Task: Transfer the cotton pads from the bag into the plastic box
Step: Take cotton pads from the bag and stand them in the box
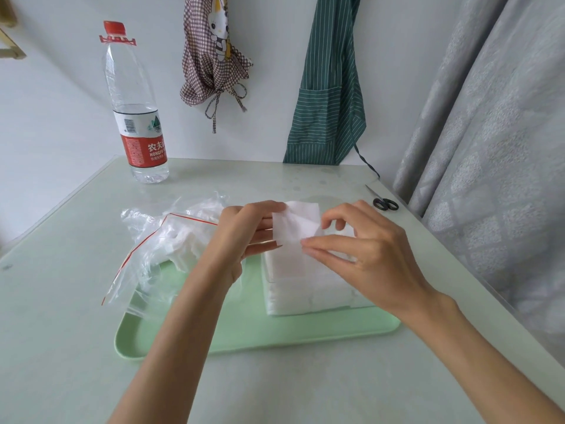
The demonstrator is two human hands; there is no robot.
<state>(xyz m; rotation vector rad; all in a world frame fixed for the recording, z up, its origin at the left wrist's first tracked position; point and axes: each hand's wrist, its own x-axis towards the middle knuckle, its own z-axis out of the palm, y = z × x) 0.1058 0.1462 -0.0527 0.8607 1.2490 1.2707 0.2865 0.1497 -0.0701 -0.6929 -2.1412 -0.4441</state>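
Observation:
A clear zip bag (153, 249) with a red seal strip lies open at the left, half on the green tray (244, 332), with white cotton pads (183, 243) still inside it. On the tray's right side stands the clear plastic box (305, 289), filled with stacked white pads. Above the box, both hands hold a few white cotton pads (295, 224). My left hand (244, 234) holds their left edge between thumb and fingers. My right hand (363, 249) pinches their lower right corner with thumb and forefinger.
A tall water bottle (137, 117) with a red cap stands at the table's back left. Small black scissors (383, 201) lie near the right edge. Two aprons hang on the wall behind, and a grey curtain (489, 148) runs along the right side.

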